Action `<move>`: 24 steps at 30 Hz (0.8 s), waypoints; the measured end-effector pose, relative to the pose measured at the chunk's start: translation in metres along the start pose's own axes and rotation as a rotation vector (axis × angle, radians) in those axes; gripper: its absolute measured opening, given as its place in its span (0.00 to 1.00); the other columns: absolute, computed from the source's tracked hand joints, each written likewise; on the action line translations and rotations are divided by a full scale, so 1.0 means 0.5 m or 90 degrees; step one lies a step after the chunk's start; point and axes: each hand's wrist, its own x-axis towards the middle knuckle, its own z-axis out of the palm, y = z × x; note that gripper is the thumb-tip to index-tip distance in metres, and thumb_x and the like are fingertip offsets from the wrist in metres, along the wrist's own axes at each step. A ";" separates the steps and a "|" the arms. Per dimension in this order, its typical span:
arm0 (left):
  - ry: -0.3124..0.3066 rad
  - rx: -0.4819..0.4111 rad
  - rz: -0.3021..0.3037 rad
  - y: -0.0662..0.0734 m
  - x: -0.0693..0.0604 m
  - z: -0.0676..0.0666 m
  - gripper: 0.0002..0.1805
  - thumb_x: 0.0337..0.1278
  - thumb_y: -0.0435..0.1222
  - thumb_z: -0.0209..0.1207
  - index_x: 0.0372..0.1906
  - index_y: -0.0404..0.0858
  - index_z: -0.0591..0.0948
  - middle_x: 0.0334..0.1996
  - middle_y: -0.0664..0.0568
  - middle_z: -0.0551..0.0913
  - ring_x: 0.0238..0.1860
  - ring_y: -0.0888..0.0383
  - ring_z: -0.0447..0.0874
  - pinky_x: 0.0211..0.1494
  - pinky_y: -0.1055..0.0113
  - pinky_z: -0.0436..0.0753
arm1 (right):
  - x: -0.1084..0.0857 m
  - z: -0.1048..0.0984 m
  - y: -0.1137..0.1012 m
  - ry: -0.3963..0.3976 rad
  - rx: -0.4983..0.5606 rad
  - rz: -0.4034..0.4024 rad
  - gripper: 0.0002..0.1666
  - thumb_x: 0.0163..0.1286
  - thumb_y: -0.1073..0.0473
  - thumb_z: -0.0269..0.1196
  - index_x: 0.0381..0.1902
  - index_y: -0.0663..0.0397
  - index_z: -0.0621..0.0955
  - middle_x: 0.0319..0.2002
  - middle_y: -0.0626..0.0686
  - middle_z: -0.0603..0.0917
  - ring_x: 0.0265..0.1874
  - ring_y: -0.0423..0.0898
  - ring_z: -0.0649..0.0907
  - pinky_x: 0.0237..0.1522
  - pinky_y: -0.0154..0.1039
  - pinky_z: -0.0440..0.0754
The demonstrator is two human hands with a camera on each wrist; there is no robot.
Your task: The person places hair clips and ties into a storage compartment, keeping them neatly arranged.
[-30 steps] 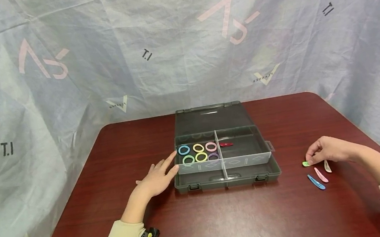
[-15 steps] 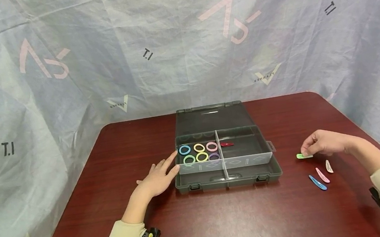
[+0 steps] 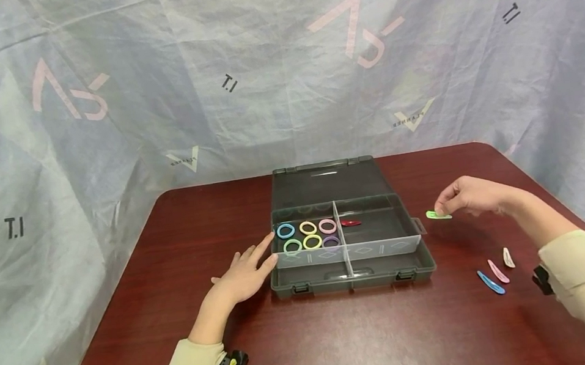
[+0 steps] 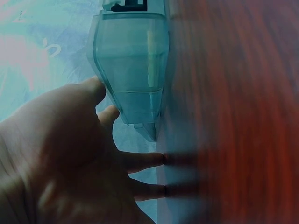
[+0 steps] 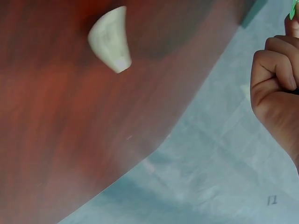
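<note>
In the head view my right hand (image 3: 474, 195) pinches a green snap hair clip (image 3: 438, 215), held above the table to the right of a grey see-through compartment box (image 3: 312, 289). The right wrist view shows that hand's curled fingers (image 5: 275, 60) at its right edge. My left hand (image 3: 241, 277) rests at the box's left side, its fingers spread; in the left wrist view thumb and forefinger touch the box wall (image 4: 128, 65), and other fingertips meet the table. Several coloured hair ties (image 3: 312, 242) lie in the back left compartment. A red hair clip (image 3: 351, 223) lies in the back right one.
On the table (image 3: 379, 337), right of the box, lie a blue clip (image 3: 491, 283), a pink clip (image 3: 498, 272) and a cream clip (image 3: 508, 257). The box lid (image 3: 328, 182) stands open at the back. A grey cloth (image 3: 280, 85) hangs behind the table.
My right hand has lifted the green hair clip off the table and carried it left and away from me, closer to the box. The left hand has stayed in place.
</note>
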 end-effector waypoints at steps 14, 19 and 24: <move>0.004 0.001 -0.003 -0.002 0.001 0.002 0.36 0.73 0.66 0.38 0.81 0.69 0.47 0.80 0.41 0.51 0.78 0.31 0.39 0.55 0.13 0.37 | 0.099 0.048 -0.109 -0.024 -0.005 -0.051 0.14 0.68 0.56 0.69 0.40 0.64 0.87 0.13 0.43 0.64 0.14 0.38 0.55 0.19 0.33 0.58; 0.003 -0.001 -0.001 -0.002 0.002 0.005 0.35 0.74 0.65 0.39 0.81 0.69 0.48 0.80 0.41 0.52 0.78 0.31 0.40 0.54 0.12 0.37 | 0.133 0.075 -0.126 -0.040 -0.019 -0.065 0.11 0.69 0.57 0.68 0.40 0.61 0.88 0.12 0.43 0.64 0.13 0.38 0.56 0.19 0.35 0.60; 0.005 0.003 -0.002 -0.003 0.004 0.004 0.35 0.74 0.65 0.39 0.81 0.69 0.48 0.80 0.41 0.52 0.78 0.31 0.40 0.54 0.12 0.37 | 0.163 0.102 -0.139 -0.053 -0.015 -0.068 0.11 0.69 0.58 0.68 0.41 0.63 0.88 0.11 0.42 0.62 0.13 0.38 0.55 0.19 0.35 0.59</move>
